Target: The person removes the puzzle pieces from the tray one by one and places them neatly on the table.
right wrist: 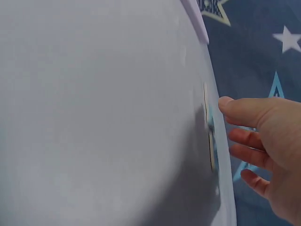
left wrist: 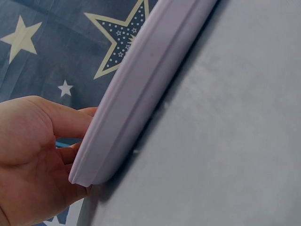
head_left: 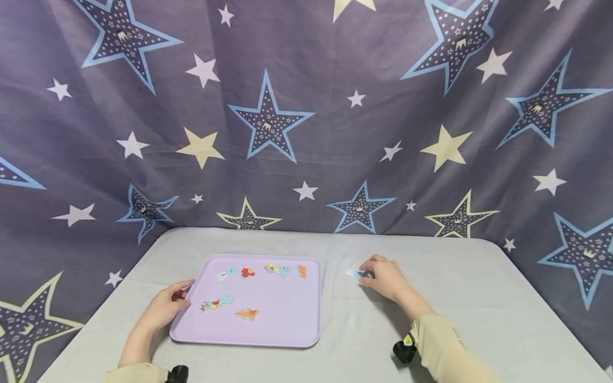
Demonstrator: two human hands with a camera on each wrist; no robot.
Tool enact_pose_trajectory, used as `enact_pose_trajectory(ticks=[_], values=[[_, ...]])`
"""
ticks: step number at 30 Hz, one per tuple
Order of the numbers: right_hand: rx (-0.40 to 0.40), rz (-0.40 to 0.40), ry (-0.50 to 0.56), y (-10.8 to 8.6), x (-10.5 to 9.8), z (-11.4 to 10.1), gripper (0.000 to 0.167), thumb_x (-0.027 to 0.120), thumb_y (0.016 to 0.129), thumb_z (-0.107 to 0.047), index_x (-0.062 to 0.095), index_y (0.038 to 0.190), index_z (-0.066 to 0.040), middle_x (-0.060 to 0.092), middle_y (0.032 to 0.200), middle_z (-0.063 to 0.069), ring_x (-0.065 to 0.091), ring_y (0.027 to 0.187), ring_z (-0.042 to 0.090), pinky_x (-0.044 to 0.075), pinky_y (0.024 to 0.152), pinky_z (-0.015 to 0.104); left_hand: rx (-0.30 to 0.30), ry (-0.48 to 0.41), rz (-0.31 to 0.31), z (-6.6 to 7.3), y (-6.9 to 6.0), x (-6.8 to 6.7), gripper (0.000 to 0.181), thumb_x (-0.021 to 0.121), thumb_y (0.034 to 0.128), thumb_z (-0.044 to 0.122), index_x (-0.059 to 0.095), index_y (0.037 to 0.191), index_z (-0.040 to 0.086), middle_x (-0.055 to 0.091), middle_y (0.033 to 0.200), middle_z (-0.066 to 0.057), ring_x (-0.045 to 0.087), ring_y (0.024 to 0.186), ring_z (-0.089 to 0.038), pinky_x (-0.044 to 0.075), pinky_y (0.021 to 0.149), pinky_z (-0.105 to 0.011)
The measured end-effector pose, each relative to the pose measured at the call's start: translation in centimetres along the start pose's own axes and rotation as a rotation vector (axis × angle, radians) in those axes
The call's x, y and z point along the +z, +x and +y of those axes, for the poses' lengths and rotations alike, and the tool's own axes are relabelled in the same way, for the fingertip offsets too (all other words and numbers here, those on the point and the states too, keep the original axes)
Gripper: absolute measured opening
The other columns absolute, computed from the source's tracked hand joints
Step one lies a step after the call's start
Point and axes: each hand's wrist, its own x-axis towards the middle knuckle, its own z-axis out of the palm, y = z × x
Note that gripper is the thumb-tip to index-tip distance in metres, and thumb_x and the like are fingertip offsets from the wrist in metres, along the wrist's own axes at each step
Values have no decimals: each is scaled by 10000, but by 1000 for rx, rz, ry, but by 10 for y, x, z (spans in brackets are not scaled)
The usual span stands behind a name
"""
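Observation:
A lavender tray (head_left: pixel 270 332) lies on the table with several small flat printed cutout pieces on it. At its left side my left hand (head_left: pixel 165 306) grips the rim, with the thumb against the edge; the left wrist view shows the tray's rim (left wrist: pixel 127 94) beside that thumb, and some fingertips are hidden behind it. To the right of the tray, my right hand (head_left: pixel 385 276) is over a flat white and blue piece (head_left: pixel 353 273) with a dark part by the fingers. In the right wrist view, thin pieces (right wrist: pixel 211 150) lie on the table and the fingers (right wrist: pixel 247 153) are loosely bent, apart from them.
On the tray are a red piece (head_left: pixel 247 273), orange pieces (head_left: pixel 247 314) and multicoloured ones (head_left: pixel 216 304). A pale grey cloth covers the table (head_left: pixel 479 319). Behind it hangs a dark curtain (head_left: pixel 325 154) with stars. Each wrist wears a black camera (head_left: pixel 404 351).

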Motion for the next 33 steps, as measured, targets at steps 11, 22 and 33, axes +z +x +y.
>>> enact_pose_trajectory(ticks=[11, 22, 33], values=[[-153, -25, 52, 15, 18, -60, 266, 693, 761, -283, 686, 983, -137, 614, 980, -7, 564, 961, 213, 375, 849, 442, -1, 0, 1, -2, 1, 0, 519, 573, 794, 4, 431, 1284, -92, 537, 920, -120, 460, 776, -145, 385, 656, -222], [-252, -40, 90, 16, 37, -113, 269, 657, 786, -330, 680, 1008, -180, 620, 1037, -21, 562, 965, 161, 369, 848, 373, -16, -17, -7, -6, 3, 1, 523, 552, 794, 0, 428, 1296, -77, 530, 943, -122, 465, 793, -149, 396, 664, -215], [-304, -66, 88, 15, 49, -154, 284, 657, 779, -375, 678, 1017, -222, 619, 1002, -90, 553, 972, 93, 366, 844, 328, -18, -12, -9, -4, 3, 0, 524, 566, 802, -2, 417, 1296, -89, 538, 949, -142, 475, 811, -172, 397, 664, -227]])
